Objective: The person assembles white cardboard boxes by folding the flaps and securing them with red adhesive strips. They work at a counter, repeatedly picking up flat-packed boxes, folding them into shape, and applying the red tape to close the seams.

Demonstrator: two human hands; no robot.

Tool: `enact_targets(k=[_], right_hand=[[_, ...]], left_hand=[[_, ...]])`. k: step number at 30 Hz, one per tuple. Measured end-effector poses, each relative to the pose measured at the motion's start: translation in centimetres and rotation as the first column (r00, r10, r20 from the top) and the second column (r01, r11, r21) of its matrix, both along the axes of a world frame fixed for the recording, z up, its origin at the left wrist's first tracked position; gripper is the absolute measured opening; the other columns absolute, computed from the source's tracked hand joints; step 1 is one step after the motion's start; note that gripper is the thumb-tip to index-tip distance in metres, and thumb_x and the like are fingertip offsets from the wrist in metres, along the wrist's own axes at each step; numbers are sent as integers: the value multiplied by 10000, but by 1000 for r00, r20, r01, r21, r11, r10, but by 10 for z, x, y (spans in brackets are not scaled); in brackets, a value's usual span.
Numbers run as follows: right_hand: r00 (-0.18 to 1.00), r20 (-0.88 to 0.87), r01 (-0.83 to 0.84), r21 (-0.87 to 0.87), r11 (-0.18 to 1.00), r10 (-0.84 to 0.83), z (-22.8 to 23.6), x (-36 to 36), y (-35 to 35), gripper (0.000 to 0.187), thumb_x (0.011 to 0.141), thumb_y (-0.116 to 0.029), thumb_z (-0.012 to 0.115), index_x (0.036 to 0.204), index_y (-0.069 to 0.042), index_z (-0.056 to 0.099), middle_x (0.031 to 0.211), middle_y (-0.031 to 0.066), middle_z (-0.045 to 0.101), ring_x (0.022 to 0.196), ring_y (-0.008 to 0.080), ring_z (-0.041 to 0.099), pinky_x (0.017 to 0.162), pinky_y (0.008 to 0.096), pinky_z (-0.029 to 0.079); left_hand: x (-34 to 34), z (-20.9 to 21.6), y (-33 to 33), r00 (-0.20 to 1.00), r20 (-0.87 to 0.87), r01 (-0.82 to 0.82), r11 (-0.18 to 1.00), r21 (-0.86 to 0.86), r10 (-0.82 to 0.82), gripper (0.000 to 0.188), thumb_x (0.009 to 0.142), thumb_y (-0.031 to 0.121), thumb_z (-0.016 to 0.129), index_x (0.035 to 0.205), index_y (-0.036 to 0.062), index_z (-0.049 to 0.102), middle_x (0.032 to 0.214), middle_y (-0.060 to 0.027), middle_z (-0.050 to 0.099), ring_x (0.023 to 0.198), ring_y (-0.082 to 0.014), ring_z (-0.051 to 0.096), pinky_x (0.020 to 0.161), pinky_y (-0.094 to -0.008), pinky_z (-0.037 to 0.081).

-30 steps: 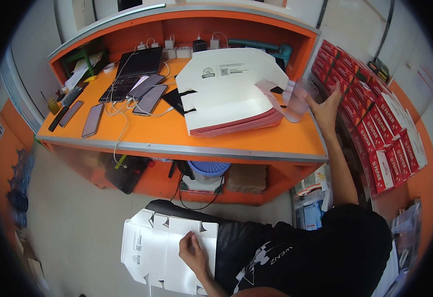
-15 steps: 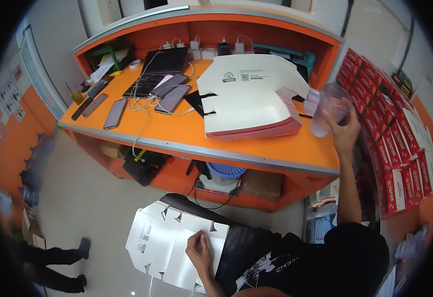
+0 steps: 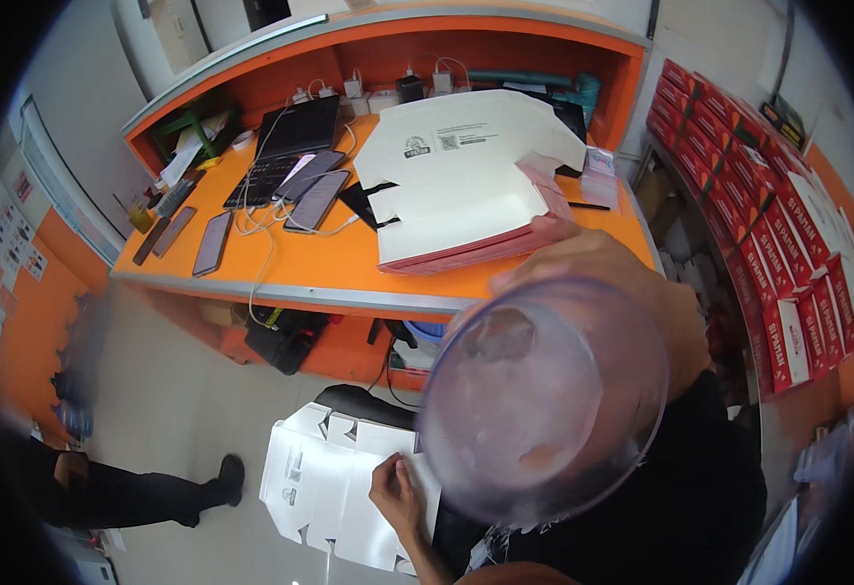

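Observation:
My right hand [image 3: 632, 292] is wrapped around a clear, frosted-looking plastic cup [image 3: 534, 429], held up close and tilted so its round mouth faces me. Some whitish stuff, perhaps ice, shows inside. Over my lap lies an unfolded white cardboard box [image 3: 354, 478] with cut slots and small black print. My left hand [image 3: 397, 492] rests at its right part, fingers curled and pinched together on the card. On the orange desk [image 3: 310, 258] sits a stack of flat white-and-red cardboard boxes [image 3: 466, 185], just beyond the cup.
Several phones [image 3: 214, 244] with charging cables and a dark laptop [image 3: 295, 127] occupy the desk's left. Red cartons [image 3: 739, 195] are stacked at the right. A person's leg [image 3: 154, 487] shows at lower left. A black case [image 3: 290, 341] sits beneath the desk.
My right hand has brought the cup from the desk's right end toward me, tilting it. My left hand stays on the cardboard. The other person's legs have shifted right.

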State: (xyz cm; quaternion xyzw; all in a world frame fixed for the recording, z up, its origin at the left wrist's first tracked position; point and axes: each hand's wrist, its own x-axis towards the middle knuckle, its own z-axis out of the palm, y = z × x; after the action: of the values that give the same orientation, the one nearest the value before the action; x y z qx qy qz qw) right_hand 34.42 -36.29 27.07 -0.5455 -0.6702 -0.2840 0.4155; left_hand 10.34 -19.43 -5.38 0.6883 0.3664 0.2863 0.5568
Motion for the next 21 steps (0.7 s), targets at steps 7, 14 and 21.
enact_targets(k=[7, 14, 21], right_hand=[[997, -80, 21, -11, 1000, -22, 29, -49, 16, 641, 815, -396, 879, 1249, -22, 592, 1027, 163, 758, 968, 284, 742, 1038, 601, 499], [956, 58, 290, -38, 956, -288, 41, -69, 5, 469, 932, -374, 770, 1267, -142, 539, 1032, 66, 745, 902, 224, 724, 1123, 602, 446], [907, 68, 401, 171, 900, -416, 30, -79, 11, 423, 1006, -268, 670, 1401, -227, 523, 1081, -68, 694, 991, 135, 663, 1242, 644, 293]], left_hand=[[-20, 19, 14, 989, -143, -21, 999, 44, 27, 254, 1038, 159, 630, 1139, -54, 725, 1062, -210, 745, 980, -299, 719, 900, -382, 561], [-14, 28, 0, 991, -131, -2, 1000, 13, 3, 274, 1049, 176, 618, 1153, -51, 730, 1097, -238, 745, 1028, -340, 717, 927, -411, 555], [-18, 26, 10, 994, -106, -26, 997, 68, 33, 259, 1047, 154, 617, 1141, -64, 721, 1073, -217, 743, 993, -300, 716, 909, -383, 558]])
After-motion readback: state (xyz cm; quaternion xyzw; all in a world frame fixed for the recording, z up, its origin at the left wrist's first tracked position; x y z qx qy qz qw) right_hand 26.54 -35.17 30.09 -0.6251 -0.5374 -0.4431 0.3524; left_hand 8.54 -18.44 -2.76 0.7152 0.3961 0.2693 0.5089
